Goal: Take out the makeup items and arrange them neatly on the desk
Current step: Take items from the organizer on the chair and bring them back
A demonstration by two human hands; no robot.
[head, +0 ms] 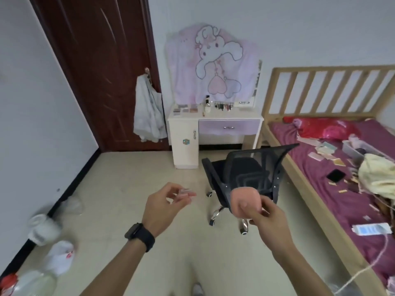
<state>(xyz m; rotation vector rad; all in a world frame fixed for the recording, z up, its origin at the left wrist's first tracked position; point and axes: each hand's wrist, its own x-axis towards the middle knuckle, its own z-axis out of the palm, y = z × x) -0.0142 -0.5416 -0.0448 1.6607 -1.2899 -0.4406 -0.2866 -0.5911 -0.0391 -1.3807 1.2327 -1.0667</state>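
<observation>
Two bare forearms reach out over the pale floor (pixel 139 167), a dark watch (pixel 140 236) strapped on the left wrist. The left hand (pixel 162 207) has its fingers curled close together, pinching a small clear-and-pink item (pixel 186 193) at their tips. The right hand (pixel 267 218) clasps a rounded pink compact (pixel 245 202), thumb pressed on its face. Just beyond the right fingertips stands a black mesh chair (pixel 250 174). Well beyond both hands a white desk (pixel 230 115) with a lilac drawer stands against the wall, makeup items (pixel 222 106) ranged along its top under a pink cartoon cloth (pixel 213 65). Right of the right fingers lies a cluttered bed (pixel 342 167). Left of the left fingers is a dark red door (pixel 102 71), where a white garment (pixel 148 110) hangs.
</observation>
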